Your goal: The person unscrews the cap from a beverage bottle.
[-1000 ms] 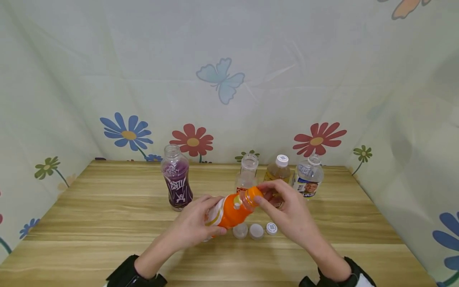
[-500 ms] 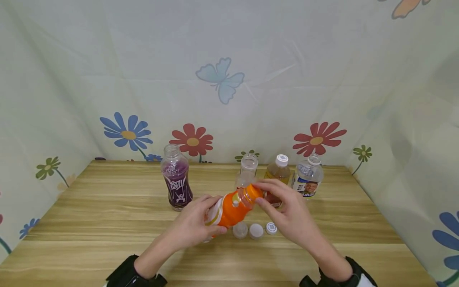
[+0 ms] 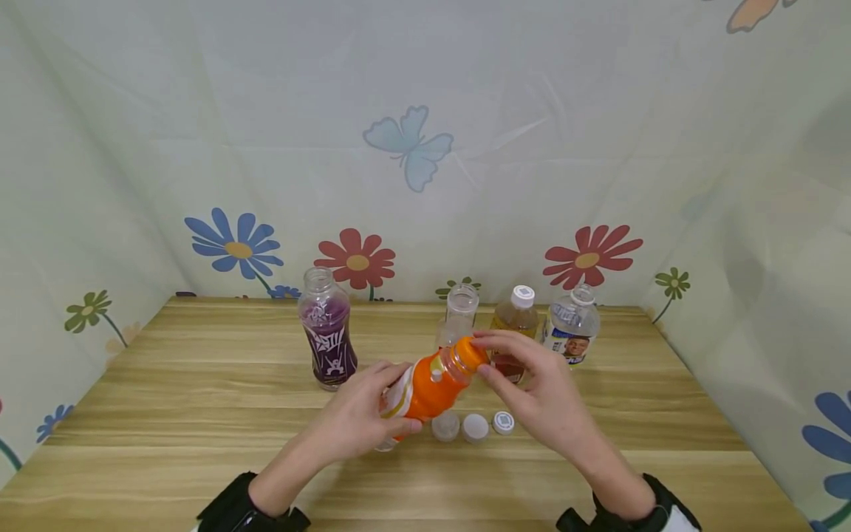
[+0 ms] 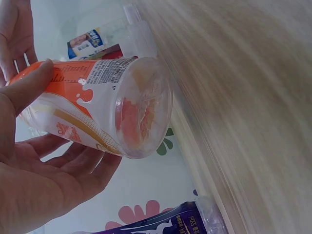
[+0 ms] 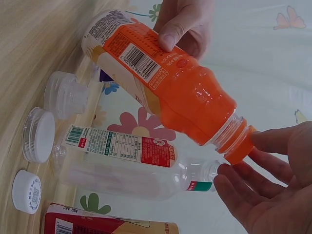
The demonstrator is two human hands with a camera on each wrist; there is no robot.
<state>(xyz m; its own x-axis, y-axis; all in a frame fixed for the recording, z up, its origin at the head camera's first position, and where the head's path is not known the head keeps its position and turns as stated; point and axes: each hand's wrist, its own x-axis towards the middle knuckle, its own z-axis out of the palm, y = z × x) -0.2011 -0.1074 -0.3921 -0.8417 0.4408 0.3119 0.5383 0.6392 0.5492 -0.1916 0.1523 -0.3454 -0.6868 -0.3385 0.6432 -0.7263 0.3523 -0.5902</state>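
Note:
My left hand (image 3: 355, 410) grips the body of an orange-labelled plastic bottle (image 3: 433, 391), held tilted over the table with its neck up to the right. The left wrist view shows its clear base (image 4: 144, 108), with the thumb on one side and fingers underneath. At the neck, my right hand (image 3: 545, 388) pinches the orange cap (image 5: 240, 147) between thumb and fingertips. In the right wrist view the cap is around the clear bottle mouth. Below the bottle's neck lie a translucent cap (image 3: 445, 426), a plain white cap (image 3: 475, 428) and a white printed cap (image 3: 503, 423).
An uncapped purple bottle (image 3: 327, 340) stands at left on the wooden table (image 3: 199, 399). Behind my hands are an uncapped clear bottle (image 3: 462, 310), a white-capped amber bottle (image 3: 515, 318) and an uncapped clear labelled bottle (image 3: 573, 319). A flowered cloth (image 3: 425, 222) hangs behind.
The orange cap and bottle neck have risen slightly, and my right fingers have shifted around the cap. My left hand keeps its grip in the same place.

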